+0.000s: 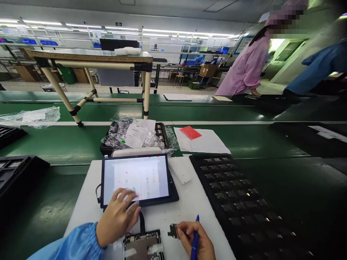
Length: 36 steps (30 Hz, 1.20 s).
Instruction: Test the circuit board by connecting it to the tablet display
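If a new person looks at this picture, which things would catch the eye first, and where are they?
The bright tablet at the centre of the white mat, with the left hand touching its screen. Below it, the right hand holds a blue pen and a small dark part. To the right lies a long black tray of small components.

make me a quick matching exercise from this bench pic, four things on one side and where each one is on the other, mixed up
Things:
1. tablet
2. blue pen
3. red card
4. black tray

Places:
A. on the white paper sheet, far side of the bench
B. under the left hand's fingertips
C. right of the white mat, its rows of pockets holding small parts
D. in the right hand, along with a small dark part

Pairs: 1-B, 2-D, 3-A, 4-C
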### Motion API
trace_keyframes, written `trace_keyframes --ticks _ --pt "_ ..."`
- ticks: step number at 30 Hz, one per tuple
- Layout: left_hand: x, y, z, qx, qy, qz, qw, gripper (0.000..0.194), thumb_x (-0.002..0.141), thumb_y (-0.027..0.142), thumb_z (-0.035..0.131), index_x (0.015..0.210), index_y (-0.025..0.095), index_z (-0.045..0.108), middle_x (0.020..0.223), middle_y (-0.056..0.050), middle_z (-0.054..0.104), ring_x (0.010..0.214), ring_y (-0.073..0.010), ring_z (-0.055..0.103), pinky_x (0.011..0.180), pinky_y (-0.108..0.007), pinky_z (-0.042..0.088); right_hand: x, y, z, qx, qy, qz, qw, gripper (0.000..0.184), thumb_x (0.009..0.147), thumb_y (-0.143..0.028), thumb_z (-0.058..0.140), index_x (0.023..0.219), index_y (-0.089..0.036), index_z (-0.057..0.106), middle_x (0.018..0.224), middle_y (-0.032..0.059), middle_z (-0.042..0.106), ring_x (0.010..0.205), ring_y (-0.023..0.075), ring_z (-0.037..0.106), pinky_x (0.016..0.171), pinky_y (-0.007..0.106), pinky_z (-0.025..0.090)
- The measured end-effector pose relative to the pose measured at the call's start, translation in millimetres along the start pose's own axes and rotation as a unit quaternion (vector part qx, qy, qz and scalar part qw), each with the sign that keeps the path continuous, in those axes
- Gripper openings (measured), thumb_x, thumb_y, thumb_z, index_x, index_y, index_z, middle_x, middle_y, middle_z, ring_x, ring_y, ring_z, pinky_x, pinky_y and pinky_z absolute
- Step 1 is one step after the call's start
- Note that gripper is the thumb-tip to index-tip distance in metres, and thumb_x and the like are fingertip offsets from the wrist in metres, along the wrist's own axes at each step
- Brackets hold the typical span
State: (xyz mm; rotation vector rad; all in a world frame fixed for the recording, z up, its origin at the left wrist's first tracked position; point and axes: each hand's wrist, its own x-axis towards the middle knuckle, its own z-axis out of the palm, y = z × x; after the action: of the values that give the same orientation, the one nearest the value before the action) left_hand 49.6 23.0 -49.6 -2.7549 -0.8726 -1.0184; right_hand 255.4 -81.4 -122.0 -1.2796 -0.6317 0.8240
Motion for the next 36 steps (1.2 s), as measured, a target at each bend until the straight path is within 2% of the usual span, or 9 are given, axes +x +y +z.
trace_keyframes --ticks 2,4,7,9,11,16,22,27,36 --pt "-1 11 -1.6 -0.101 -0.036 0.063 0.992 0.036 0.091 0.007 0.037 0.059 0.016 0.051 0.058 -0.003 0.052 0.056 -0.0158 0.047 0.061 -0.031 0.04 0 3 -4 -0.024 -0.015 -0.005 1.0 0.03 0.067 -0.034 0.08 0.064 -0.021 0.053 0.067 -0.0012 0.065 0.061 0.0129 0.064 0.059 0.019 0.055" --pt "-4 20 -2.1 -0.152 -0.078 0.131 0.976 0.044 0.094 0.011 0.031 0.054 0.018 0.046 0.052 -0.001 0.045 0.047 -0.0143 0.039 0.051 -0.03 0.035 1 5 -8 -0.058 -0.057 -0.016 0.997 0.024 0.069 -0.023 0.077 0.065 -0.021 0.054 0.07 -0.0002 0.066 0.065 0.0142 0.067 0.064 0.02 0.056" --pt "-9 28 -0.9 -0.167 -0.164 0.193 0.953 0.047 0.101 0.022 0.024 0.062 0.017 0.05 0.056 -0.001 0.049 0.044 -0.0142 0.04 0.045 -0.03 0.034 2 6 -14 -0.114 -0.136 -0.044 0.983 0.019 0.07 -0.012 0.071 0.067 -0.021 0.055 0.072 0.001 0.068 0.066 0.0157 0.069 0.065 0.021 0.058" --pt "-13 29 0.7 -0.169 -0.236 0.207 0.935 0.04 0.101 0.026 0.028 0.071 0.017 0.052 0.058 0.001 0.051 0.042 -0.0141 0.042 0.04 -0.03 0.033 2 4 -16 -0.147 -0.168 -0.066 0.973 0.018 0.071 -0.008 0.068 0.069 -0.021 0.055 0.072 0.001 0.068 0.065 0.0156 0.069 0.064 0.02 0.057" --pt "-16 29 2.5 -0.171 -0.271 0.205 0.925 0.031 0.1 0.025 0.032 0.08 0.017 0.054 0.059 0.001 0.053 0.041 -0.0143 0.044 0.036 -0.03 0.031 2 1 -16 -0.175 -0.19 -0.087 0.962 0.019 0.071 -0.006 0.066 0.069 -0.022 0.054 0.071 0.0005 0.068 0.064 0.0154 0.069 0.062 0.019 0.057" --pt "-18 26 7.0 -0.145 -0.248 0.161 0.944 0.03 0.101 0.02 0.023 0.106 0.01 0.052 0.06 0.001 0.056 0.04 -0.0149 0.048 0.033 -0.03 0.033 0 1 -16 -0.226 -0.185 -0.121 0.949 0.021 0.072 -0.007 0.065 0.068 -0.022 0.052 0.072 0.0005 0.069 0.065 0.0155 0.069 0.061 0.019 0.057" --pt "-20 23 10.3 -0.123 -0.25 0.175 0.944 0.031 0.1 0.014 0.022 0.107 0.007 0.052 0.057 0.001 0.054 0.039 -0.015 0.047 0.034 -0.031 0.03 0 1 -15 -0.256 -0.198 -0.151 0.934 0.022 0.074 -0.009 0.064 0.068 -0.023 0.049 0.071 0.0 0.069 0.063 0.0154 0.069 0.058 0.019 0.057" --pt "-17 24 9.1 -0.129 -0.246 0.171 0.945 0.033 0.1 0.014 0.02 0.108 0.007 0.052 0.055 0.002 0.052 0.038 -0.0153 0.047 0.034 -0.031 0.031 -1 -4 -15 -0.254 -0.195 -0.135 0.938 0.021 0.074 -0.01 0.065 0.068 -0.023 0.05 0.071 0.0024 0.07 0.065 0.0173 0.069 0.062 0.023 0.058" --pt "-25 24 12.7 -0.119 -0.258 0.15 0.947 0.022 0.099 0.02 0.035 0.109 0.011 0.052 0.059 0.002 0.056 0.039 -0.0154 0.049 0.036 -0.031 0.031 -2 -3 -12 -0.254 -0.193 -0.164 0.934 0.022 0.074 -0.008 0.063 0.068 -0.023 0.048 0.07 -0.0014 0.069 0.063 0.0144 0.069 0.06 0.019 0.056"
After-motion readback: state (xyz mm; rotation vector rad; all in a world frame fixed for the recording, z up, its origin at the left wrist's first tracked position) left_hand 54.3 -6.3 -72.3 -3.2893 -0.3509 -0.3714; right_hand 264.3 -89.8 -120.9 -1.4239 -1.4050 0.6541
